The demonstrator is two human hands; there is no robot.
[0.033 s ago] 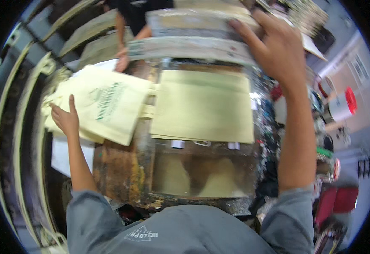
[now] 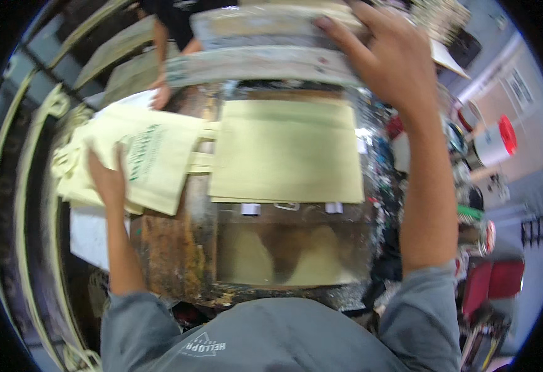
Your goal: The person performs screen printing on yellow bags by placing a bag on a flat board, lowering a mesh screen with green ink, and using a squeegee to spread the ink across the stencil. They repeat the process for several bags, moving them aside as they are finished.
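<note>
At the far side of the table, my right hand (image 2: pixel 399 68) is closed round the right end of a raised screen-printing frame (image 2: pixel 265 65), thumb on its near side. Below the frame, a plain cream cloth bag (image 2: pixel 284 152) lies flat on a board, its handles stretching left. My left hand (image 2: pixel 107 177), fingers spread, is over a loose pile of cream bags at the left; whether it touches them I cannot tell. The top bag (image 2: pixel 166 155) bears a green print.
Another person's hand (image 2: pixel 160 96) is beside the pile's far edge. A glossy board (image 2: pixel 290 254) lies nearest me on the paint-stained table (image 2: pixel 172 248). Racks (image 2: pixel 26 186) with cream bags line the left. A white tub (image 2: pixel 492 146) with a red lid and other containers stand at the right.
My left hand has moved right across the bag pile. The whole view has shifted slightly; my right hand still holds the raised frame.
</note>
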